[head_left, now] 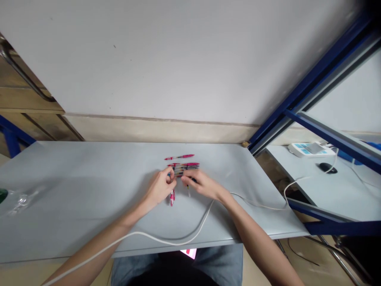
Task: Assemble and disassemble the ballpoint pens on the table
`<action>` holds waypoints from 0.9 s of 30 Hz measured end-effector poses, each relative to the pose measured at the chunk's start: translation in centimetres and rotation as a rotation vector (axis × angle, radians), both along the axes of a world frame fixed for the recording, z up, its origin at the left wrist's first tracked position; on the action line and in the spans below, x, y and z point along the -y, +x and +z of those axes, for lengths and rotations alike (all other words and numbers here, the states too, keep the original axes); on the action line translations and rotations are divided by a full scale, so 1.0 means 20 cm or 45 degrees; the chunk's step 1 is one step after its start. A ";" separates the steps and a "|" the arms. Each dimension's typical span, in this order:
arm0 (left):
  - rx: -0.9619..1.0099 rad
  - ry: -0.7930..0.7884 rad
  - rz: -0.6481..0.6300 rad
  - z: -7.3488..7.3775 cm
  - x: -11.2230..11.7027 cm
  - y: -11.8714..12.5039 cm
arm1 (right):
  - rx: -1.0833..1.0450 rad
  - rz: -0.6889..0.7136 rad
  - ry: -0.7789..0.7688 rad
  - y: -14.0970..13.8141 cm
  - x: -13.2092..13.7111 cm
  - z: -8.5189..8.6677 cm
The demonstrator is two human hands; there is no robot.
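Several pens with red ends [184,164] lie side by side on the grey table [89,171], pointing left to right. A single red pen [179,157] lies apart behind them. My left hand [160,186] is at the left end of the row, its thumb and fingers curled together in a pinch. My right hand [204,183] is closed over the row's right part, fingertips together. What either pinch holds is too small to make out. Below my left fingers shows a red and clear pen part [172,197]. A thin clear piece with a yellow bit [188,191] shows under my right fingers.
A white cable [166,241] crosses the table's front and runs right. Clear plastic wrap [22,201] lies at the left. Blue metal posts [278,101] stand to the right, with a black mouse [326,168] and a white device [309,149] on the table beyond.
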State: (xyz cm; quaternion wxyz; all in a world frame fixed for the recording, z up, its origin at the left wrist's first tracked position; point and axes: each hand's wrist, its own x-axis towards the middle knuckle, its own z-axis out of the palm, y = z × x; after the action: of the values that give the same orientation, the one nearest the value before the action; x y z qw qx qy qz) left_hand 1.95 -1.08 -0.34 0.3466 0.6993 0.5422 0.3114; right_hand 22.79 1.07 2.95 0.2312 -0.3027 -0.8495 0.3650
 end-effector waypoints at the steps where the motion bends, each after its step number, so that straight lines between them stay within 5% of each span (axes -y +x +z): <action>1: -0.050 -0.003 0.005 0.01 0.00 0.00 | 0.046 0.059 -0.047 -0.02 0.01 -0.01; 10: -0.407 0.008 0.004 0.03 0.01 0.00 | 0.171 0.265 -0.387 -0.04 0.04 -0.01; 19: -1.015 0.152 -0.086 0.02 0.04 0.01 | 0.025 0.202 -0.234 0.00 -0.02 -0.07; 27: -1.046 0.175 -0.107 0.00 0.03 -0.01 | 0.061 0.045 -0.311 -0.04 0.00 -0.09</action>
State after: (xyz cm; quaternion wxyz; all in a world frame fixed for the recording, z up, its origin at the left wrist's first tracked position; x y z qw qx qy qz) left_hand 1.78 -1.68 -0.40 0.0666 0.8083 0.5844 0.0277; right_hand 21.91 1.06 1.15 0.1658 -0.3222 -0.8092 0.4625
